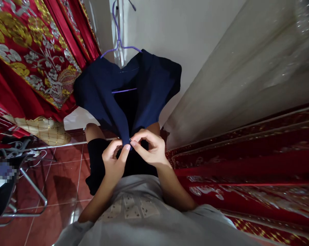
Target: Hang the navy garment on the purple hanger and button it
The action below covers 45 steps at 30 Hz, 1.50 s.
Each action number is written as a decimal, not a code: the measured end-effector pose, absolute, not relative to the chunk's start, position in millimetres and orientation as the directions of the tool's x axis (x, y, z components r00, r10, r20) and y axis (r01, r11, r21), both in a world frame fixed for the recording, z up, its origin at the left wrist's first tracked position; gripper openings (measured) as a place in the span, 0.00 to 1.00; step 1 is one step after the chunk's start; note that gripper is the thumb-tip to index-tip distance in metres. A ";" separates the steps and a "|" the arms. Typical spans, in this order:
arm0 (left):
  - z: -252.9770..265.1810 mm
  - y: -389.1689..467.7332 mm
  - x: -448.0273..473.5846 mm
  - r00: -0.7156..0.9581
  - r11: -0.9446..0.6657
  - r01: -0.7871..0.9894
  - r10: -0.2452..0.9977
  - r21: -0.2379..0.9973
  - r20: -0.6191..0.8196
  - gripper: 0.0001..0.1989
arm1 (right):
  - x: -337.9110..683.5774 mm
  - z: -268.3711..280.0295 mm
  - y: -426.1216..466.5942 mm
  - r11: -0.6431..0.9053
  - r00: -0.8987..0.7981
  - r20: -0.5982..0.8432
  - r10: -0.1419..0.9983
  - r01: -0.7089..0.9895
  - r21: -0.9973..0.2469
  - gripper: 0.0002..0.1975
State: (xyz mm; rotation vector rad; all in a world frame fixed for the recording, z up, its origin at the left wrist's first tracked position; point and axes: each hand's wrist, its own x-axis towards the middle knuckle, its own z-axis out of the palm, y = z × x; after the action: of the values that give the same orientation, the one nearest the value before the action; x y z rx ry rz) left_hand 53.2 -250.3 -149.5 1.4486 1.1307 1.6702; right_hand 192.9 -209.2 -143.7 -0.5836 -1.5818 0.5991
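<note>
A navy blue garment (154, 78) with its front parted at the neck hangs on a purple wire hanger (119, 42). My left hand (115, 153) pinches the garment's left front edge between thumb and fingers. Close beside it, my right hand (150, 147) is closed in a pinch at the same spot, thumb and forefinger together. A small dark button (130, 139) shows between the two sets of fingertips. The garment's lower part is hidden behind my hands and blends with dark cloth over my lap.
Red cloth with gold and silver embroidery (36, 51) hangs at the left. More red decorated fabric (241, 167) lies along the right, below a plastic-like grey sheet (236, 68). A metal-framed chair (28, 191) stands at lower left on red floor tiles (64, 184).
</note>
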 end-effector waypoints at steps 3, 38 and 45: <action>-150.7 -249.8 55.6 -0.166 -0.411 0.058 0.895 0.910 0.415 0.07 | 194.0 -146.3 -208.4 0.718 -0.044 0.717 0.696 0.043 -0.694 0.03; -150.3 -248.5 56.6 -0.185 -0.384 0.020 0.906 0.923 0.380 0.09 | 220.8 -105.5 -208.4 0.656 -0.412 0.560 0.719 0.136 -0.743 0.07; -154.0 -248.1 52.8 -0.147 -0.426 0.022 0.893 0.905 0.424 0.05 | 215.4 -114.5 -205.2 0.628 -0.367 0.553 0.747 0.118 -0.769 0.03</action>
State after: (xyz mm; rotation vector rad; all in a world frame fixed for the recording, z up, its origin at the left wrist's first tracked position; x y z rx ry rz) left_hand 52.8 -248.1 -154.0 1.4448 1.0708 1.6523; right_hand 215.4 -205.2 -114.5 -0.6927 -1.8516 0.7894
